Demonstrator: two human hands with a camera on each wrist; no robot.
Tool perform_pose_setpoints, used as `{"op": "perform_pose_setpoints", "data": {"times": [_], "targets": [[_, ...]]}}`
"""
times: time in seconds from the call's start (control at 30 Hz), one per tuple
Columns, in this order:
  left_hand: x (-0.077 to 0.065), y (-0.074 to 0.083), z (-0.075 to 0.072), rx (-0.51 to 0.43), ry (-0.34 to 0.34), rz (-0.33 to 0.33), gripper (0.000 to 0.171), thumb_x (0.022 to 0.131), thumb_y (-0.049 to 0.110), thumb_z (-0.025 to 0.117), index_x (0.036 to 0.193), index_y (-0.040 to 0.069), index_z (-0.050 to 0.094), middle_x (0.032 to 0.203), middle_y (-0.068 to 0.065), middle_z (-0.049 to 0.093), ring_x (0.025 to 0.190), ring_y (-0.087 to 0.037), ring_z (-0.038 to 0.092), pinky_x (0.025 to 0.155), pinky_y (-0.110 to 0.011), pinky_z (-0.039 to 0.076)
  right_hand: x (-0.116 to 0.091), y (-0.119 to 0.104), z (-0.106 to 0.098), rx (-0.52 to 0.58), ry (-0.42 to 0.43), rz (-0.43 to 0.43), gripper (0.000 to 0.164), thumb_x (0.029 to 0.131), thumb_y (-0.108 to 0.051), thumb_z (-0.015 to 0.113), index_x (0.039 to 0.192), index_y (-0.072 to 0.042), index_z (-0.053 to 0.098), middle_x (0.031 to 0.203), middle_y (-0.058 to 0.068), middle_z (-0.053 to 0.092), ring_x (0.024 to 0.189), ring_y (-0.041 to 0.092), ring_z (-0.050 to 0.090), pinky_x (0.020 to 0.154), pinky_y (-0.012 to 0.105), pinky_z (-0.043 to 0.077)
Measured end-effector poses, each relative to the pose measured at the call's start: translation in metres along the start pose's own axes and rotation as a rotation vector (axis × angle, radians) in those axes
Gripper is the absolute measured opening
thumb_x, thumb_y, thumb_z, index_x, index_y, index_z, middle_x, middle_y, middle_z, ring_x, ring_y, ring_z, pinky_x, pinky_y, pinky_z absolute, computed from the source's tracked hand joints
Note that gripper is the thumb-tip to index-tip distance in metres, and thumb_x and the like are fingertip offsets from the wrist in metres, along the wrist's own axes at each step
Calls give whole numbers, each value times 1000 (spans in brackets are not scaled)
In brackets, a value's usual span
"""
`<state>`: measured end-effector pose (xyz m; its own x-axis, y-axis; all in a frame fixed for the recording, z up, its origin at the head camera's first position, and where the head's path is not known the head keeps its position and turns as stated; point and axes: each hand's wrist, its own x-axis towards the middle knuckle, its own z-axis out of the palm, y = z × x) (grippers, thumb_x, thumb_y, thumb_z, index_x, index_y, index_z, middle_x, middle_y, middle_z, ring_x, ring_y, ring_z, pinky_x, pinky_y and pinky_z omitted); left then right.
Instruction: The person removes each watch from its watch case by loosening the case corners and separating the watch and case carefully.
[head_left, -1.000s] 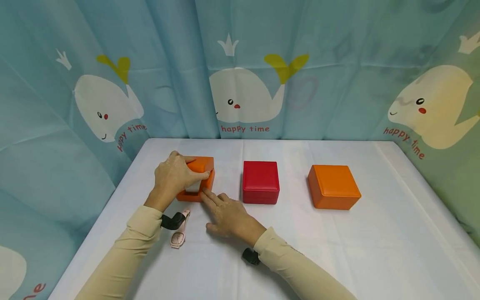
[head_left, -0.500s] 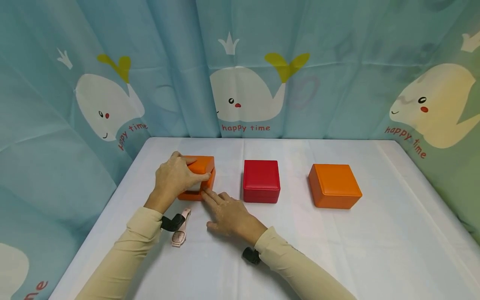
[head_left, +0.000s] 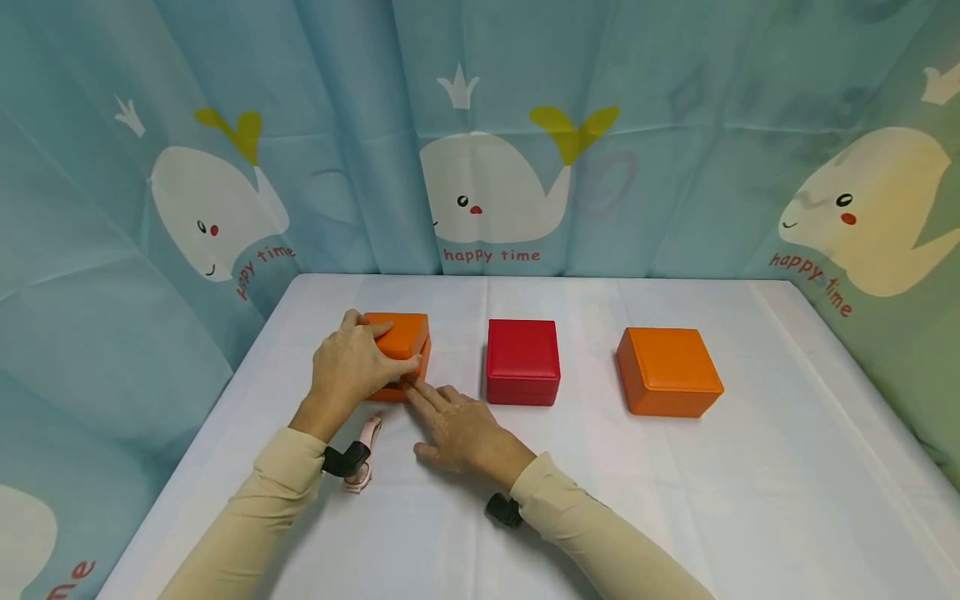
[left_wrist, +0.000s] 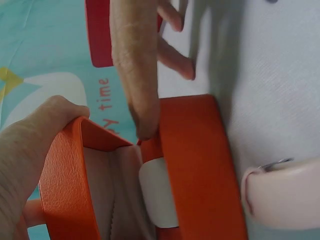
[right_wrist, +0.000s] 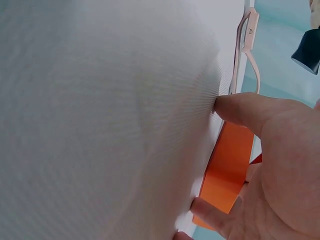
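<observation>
In the head view my left hand (head_left: 347,365) grips the lid of the left orange box (head_left: 400,332), thumb at its front edge. The left wrist view has this lid (left_wrist: 62,185) partly raised over the box base (left_wrist: 200,165), with a white cushion (left_wrist: 157,192) inside. My right hand (head_left: 459,429) has its fingers extended, the fingertips touching the base's front right; its thumb (right_wrist: 240,107) rests on the cloth. A pale pink wristwatch (head_left: 371,431) lies on the table in front of the box, its dial partly hidden behind the left wrist's black camera.
A closed red box (head_left: 522,361) stands right of the left orange box. Farther right is another closed orange box (head_left: 670,371). The white-covered table (head_left: 675,500) ends at a blue whale-print curtain (head_left: 337,208) behind and at the sides.
My left hand has brought the lid down and slightly forward, so the white cushion no longer shows in the head view. My right hand stays in place.
</observation>
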<state>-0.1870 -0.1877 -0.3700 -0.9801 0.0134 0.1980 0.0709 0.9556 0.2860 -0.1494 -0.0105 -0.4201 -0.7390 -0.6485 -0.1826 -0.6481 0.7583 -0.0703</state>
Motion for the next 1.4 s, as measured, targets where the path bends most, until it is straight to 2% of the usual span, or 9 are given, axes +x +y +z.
{"op": "perform_pose_setpoints", "data": {"times": [0.37,0.6,0.77,1.0,1.2,1.4], "targets": [[-1,1,3,-3,9,-6,80,73,58,79,132,5,69,116,-23,49,75,-39,61,64,-52,56,-1,3,1,14,2,-18,82,100,-51,58,165,-20,18,169,-5,12,143,18,34,105,35,45],[-5,0,8,-12,38,0,81,73,58,79,132,4,68,120,-25,48,81,-43,61,67,-55,57,-4,8,1,43,-42,-49,84,100,-49,58,165,-18,14,170,-4,6,148,19,27,116,32,29],[-12,-1,16,-20,63,-5,82,72,58,81,131,3,67,121,-26,46,85,-44,61,68,-58,57,-7,8,1,40,-45,-70,83,101,-49,57,165,-16,14,170,-2,7,150,19,24,119,32,24],[-16,-1,21,-24,117,2,80,70,57,84,128,3,69,119,-25,46,85,-43,61,67,-58,57,-10,9,2,66,-37,-67,81,102,-48,57,164,-15,18,170,-2,8,150,19,24,119,36,24],[-16,-1,22,-7,116,16,79,69,55,86,125,3,68,117,-26,45,81,-43,61,64,-58,57,-12,9,2,68,-28,-70,80,102,-47,57,164,-14,18,170,-2,7,150,19,24,119,36,24],[-17,-1,23,11,102,16,79,70,57,84,125,4,67,116,-26,44,80,-43,60,63,-58,57,-12,9,4,85,-58,-63,83,102,-49,57,165,-15,14,170,-3,2,150,19,23,119,40,24]]}}
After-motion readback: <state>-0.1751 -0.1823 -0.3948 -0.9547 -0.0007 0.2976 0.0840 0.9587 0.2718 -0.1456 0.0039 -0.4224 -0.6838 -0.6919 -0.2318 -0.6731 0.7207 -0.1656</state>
